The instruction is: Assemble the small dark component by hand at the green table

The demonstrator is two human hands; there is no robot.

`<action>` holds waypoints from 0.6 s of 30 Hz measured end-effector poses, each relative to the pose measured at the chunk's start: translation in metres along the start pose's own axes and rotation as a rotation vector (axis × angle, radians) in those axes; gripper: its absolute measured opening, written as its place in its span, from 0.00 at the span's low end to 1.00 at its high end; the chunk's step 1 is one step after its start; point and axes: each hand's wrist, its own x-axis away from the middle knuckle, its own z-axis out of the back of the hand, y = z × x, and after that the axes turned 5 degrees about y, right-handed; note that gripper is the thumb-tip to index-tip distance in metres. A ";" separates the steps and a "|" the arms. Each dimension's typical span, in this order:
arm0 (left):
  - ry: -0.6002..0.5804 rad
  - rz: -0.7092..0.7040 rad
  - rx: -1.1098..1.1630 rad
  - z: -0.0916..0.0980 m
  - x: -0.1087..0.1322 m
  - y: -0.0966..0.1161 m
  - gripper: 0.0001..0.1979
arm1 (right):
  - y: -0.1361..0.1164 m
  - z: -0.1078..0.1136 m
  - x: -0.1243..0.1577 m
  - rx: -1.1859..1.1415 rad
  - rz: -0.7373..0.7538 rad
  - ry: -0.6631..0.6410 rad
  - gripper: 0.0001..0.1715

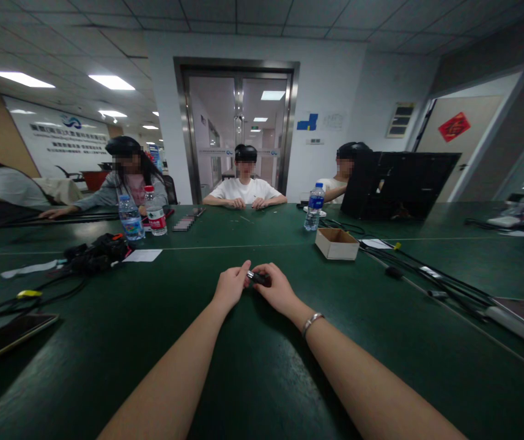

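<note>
Both of my hands meet over the green table, close together in front of me. Between them is a small black object with a shiny silver end (257, 278); its exact kind is too small to make out. My left hand (230, 286) is closed, thumb up, with its fingertips at the silver end. Curled round the black end is my right hand (278, 288), its fingers partly covering the object. A silver bracelet (312, 324) circles my right wrist.
An open box (337, 244) stands ahead to the right, near a water bottle (315, 208). Cables (445, 284) run along the right. At left lie a phone (9, 336), a black device (99, 253) and two bottles (155, 211). Several people sit around the table (188, 269).
</note>
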 end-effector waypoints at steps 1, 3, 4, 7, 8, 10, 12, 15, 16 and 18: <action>-0.007 -0.001 0.035 0.000 0.001 0.001 0.28 | 0.001 0.000 -0.001 -0.003 -0.018 0.009 0.18; -0.017 -0.006 0.124 -0.001 0.002 0.003 0.24 | 0.003 0.000 -0.002 -0.017 -0.054 0.031 0.17; -0.024 -0.010 0.173 -0.002 0.003 0.004 0.22 | 0.004 0.000 -0.003 -0.031 -0.071 0.043 0.17; -0.072 -0.035 0.281 -0.003 0.004 0.005 0.16 | 0.007 -0.001 -0.004 -0.105 -0.127 0.058 0.17; -0.086 -0.051 0.297 -0.003 0.004 0.005 0.15 | 0.008 -0.001 -0.004 -0.131 -0.143 0.054 0.17; -0.097 -0.083 0.307 -0.004 0.004 0.005 0.13 | 0.008 -0.001 -0.004 -0.162 -0.165 0.043 0.17; -0.097 -0.103 0.306 -0.005 0.003 0.004 0.11 | 0.007 -0.001 -0.004 -0.166 -0.172 0.035 0.17; -0.090 -0.099 0.302 -0.005 0.004 0.004 0.10 | 0.005 -0.001 -0.003 -0.161 -0.166 0.032 0.17; -0.088 -0.088 0.300 -0.005 0.004 0.004 0.10 | 0.004 -0.001 -0.003 -0.160 -0.165 0.032 0.16; -0.080 -0.060 0.296 -0.004 0.004 0.006 0.10 | 0.002 -0.001 -0.003 -0.164 -0.176 0.032 0.17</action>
